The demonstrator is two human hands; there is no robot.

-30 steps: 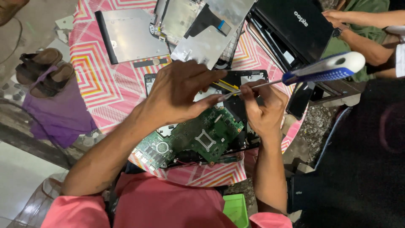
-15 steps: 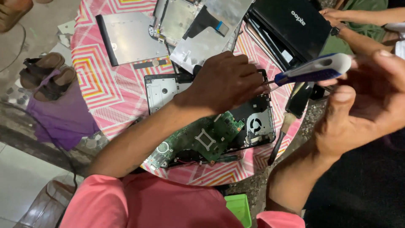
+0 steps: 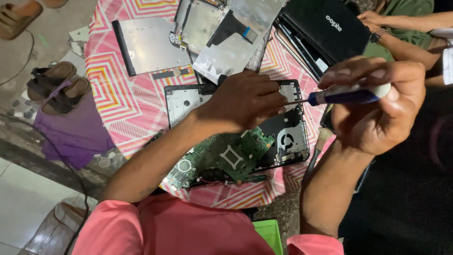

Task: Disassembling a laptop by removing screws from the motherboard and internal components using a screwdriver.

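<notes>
- A round surface (image 3: 118,101) is wearing a pink cloth printed with nested diamonds in orange, yellow and white, and is carrying every laptop part in view.
- One opened black plastic laptop base (image 3: 288,118) is lying near the middle of the surface, right under both hands, with one round cooling fan (image 3: 286,140) showing in its right corner.
- One green motherboard (image 3: 222,156), flat and studded with small chips, is tilting out of the base's near edge, just below the left wrist.
- One closed black laptop (image 3: 325,23) is sitting at the far right edge; another person's forearm (image 3: 406,21) is resting beside it.
- One flat silver optical drive (image 3: 148,45) with a black front strip is lying at the far left of the surface, well apart from the hands.
- Several thin silvery metal plates (image 3: 226,52) are overlapping beyond the left hand.
- The left hand (image 3: 243,101) is curling palm down over the base, fingers bent close together and pressing on its upper part.
- The right hand (image 3: 377,106) is gripping one screwdriver (image 3: 349,94), blue handle with a white end, lying level; its thin metal shaft is pointing left and reaching the left fingertips.
- Two brown sandals (image 3: 56,85) are lying on the floor to the left.
</notes>
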